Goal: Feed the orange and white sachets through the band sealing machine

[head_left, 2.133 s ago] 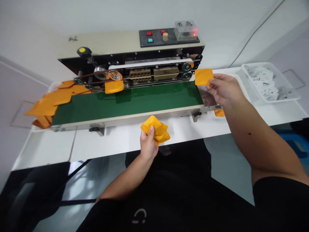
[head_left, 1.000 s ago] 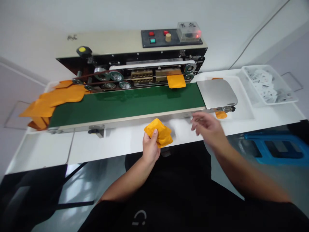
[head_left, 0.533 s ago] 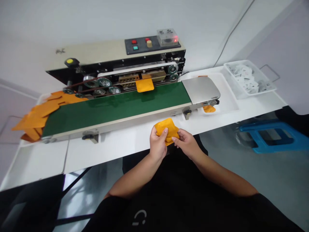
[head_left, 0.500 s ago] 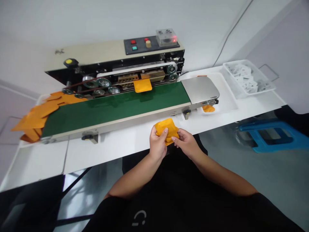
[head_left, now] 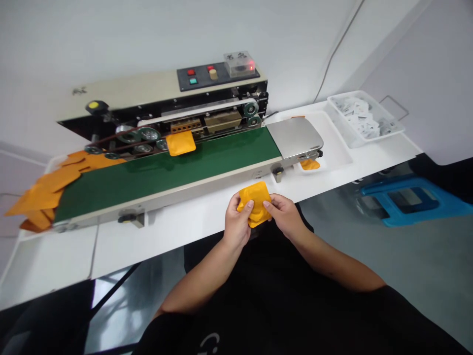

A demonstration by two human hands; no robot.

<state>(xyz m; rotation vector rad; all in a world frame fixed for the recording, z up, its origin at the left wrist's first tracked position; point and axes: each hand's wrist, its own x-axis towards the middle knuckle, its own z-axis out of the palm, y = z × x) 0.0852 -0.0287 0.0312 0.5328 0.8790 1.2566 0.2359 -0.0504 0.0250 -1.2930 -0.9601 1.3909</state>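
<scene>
My left hand grips a small stack of orange pouches at the near edge of the white table. My right hand pinches the stack's right side with thumb and fingers. Beyond them runs the green conveyor belt of a sealing machine. One orange pouch rides along the sealing head at the belt's far edge. Several sealed orange pouches lie piled at the belt's left end.
A metal feed plate sits at the belt's right end, with an orange pouch lying below it. A clear tray of small white packets stands at the far right. A blue stool is on the floor to the right.
My right hand let a pouch go into the sealer, came back and took hold of the stack in my left hand. That pouch has travelled left along the sealing head.
</scene>
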